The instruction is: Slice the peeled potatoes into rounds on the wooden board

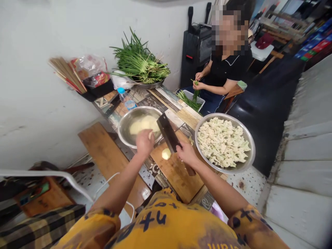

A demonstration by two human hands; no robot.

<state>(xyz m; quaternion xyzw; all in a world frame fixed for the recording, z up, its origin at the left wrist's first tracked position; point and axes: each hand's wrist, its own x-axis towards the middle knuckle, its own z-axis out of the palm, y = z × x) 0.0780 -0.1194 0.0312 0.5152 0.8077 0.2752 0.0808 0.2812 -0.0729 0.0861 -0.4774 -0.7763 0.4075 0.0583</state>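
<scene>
My right hand [186, 153] is wrapped around the handle of a cleaver [168, 131], whose dark blade slants up and to the left above the cutting board [178, 176]. A small peeled, pale yellow potato piece [166, 154] sits on the board, left of that hand. Over the near rim of a steel bowl [121, 133], my left hand [145, 142] has its fingers closed; something pale shows at the fingertips but is too blurred to name. Pale peeled pieces [142, 124] lie in the bowl, partly behind the left hand.
A wide basin [252, 148] of cauliflower florets [223, 141] stands right of the board. Behind the bowl are a water bottle [127, 99] and skewered green stalks [142, 65]. Across the table a seated person [228, 69] handles greens above a white tub [201, 100]. A bench [103, 148] is at left.
</scene>
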